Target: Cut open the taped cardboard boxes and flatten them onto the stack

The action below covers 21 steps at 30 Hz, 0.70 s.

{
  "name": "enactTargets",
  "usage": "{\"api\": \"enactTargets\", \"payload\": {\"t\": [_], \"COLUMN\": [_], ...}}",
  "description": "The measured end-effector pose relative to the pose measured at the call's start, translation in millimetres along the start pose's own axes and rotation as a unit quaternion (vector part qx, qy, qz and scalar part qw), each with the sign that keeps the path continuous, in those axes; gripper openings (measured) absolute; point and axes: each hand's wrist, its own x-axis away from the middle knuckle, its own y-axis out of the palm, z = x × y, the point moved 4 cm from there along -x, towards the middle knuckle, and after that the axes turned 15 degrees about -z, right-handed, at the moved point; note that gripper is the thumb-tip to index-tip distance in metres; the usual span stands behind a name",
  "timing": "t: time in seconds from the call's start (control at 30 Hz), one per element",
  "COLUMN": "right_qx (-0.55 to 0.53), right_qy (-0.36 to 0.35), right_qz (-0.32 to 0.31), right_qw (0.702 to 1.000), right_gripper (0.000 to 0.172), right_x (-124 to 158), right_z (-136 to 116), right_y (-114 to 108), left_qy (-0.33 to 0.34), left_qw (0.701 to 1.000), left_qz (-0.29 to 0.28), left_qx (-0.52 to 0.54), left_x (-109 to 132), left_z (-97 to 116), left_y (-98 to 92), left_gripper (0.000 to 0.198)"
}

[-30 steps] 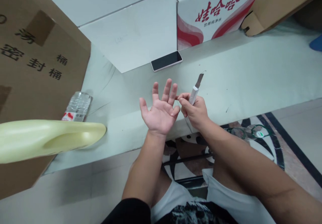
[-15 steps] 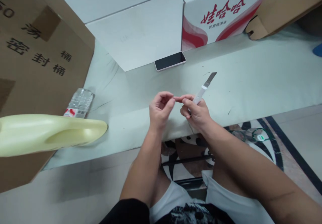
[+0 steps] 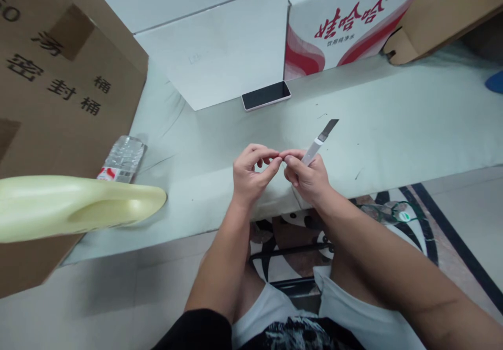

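My right hand [image 3: 305, 174] is closed around the white handle of a utility knife [image 3: 320, 141], whose grey blade sticks out up and to the right over the pale green table [image 3: 393, 124]. My left hand [image 3: 251, 174] is curled beside it, its thumb and fingertips pinched together and touching my right thumb and forefinger. Whether anything lies in that pinch is too small to see. Both hands hover at the table's near edge.
A phone [image 3: 266, 95] lies screen-up behind the hands, against a white box [image 3: 220, 62]. A red-and-white carton [image 3: 346, 25] stands to its right. A brown carton [image 3: 58, 93], a plastic bottle [image 3: 122, 159] and a pale yellow jug [image 3: 74, 208] sit at left.
My left hand, spread open with its palm up a second ago, has curled shut and pinched against my right fingertips. The knife blade has tilted further to the right.
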Motion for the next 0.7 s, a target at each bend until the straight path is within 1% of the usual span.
{"api": "enactTargets", "payload": {"t": [0.1, 0.17, 0.2, 0.3, 0.37, 0.43, 0.6, 0.67, 0.7], "right_qx": [0.019, 0.053, 0.081, 0.172, 0.198, 0.196, 0.163, 0.128, 0.104], "right_qy": [0.005, 0.01, 0.014, 0.024, 0.036, 0.047, 0.055, 0.048, 0.041], "right_qz": [0.003, 0.003, 0.003, -0.001, -0.008, -0.017, -0.032, -0.027, -0.021], "right_qw": [1.0, 0.999, 0.997, 0.985, 0.98, 0.979, 0.985, 0.99, 0.994], "right_gripper": [0.03, 0.029, 0.028, 0.026, 0.027, 0.03, 0.032, 0.032, 0.031], "right_x": [0, -1, -1, -2, -3, -4, -6, -6, -6], "right_z": [0, -1, -3, -6, -6, -4, 2, 4, 4], "right_y": [-1, -3, -3, -4, -3, -3, -3, -4, -5], "left_qy": [0.002, 0.0, -0.002, -0.022, -0.042, -0.057, -0.086, -0.119, -0.139], "left_qw": [1.0, 0.999, 0.998, 0.994, 0.991, 0.991, 0.992, 0.992, 0.99], "left_qz": [0.003, 0.002, -0.007, -0.058, -0.081, -0.081, -0.053, -0.04, -0.034], "left_qx": [-0.027, -0.05, -0.062, -0.091, -0.096, -0.094, -0.072, -0.022, 0.021], "left_x": [0, 0, 0, 0, 0, -1, -2, -1, -1], "left_z": [2, 2, 1, -1, -3, -5, -5, -8, -10], "left_y": [-1.7, -3.9, -5.0, -7.8, -10.3, -12.9, -15.0, -14.8, -14.2], "left_gripper": [0.002, 0.001, 0.002, 0.007, 0.009, 0.01, 0.013, 0.015, 0.017]}}
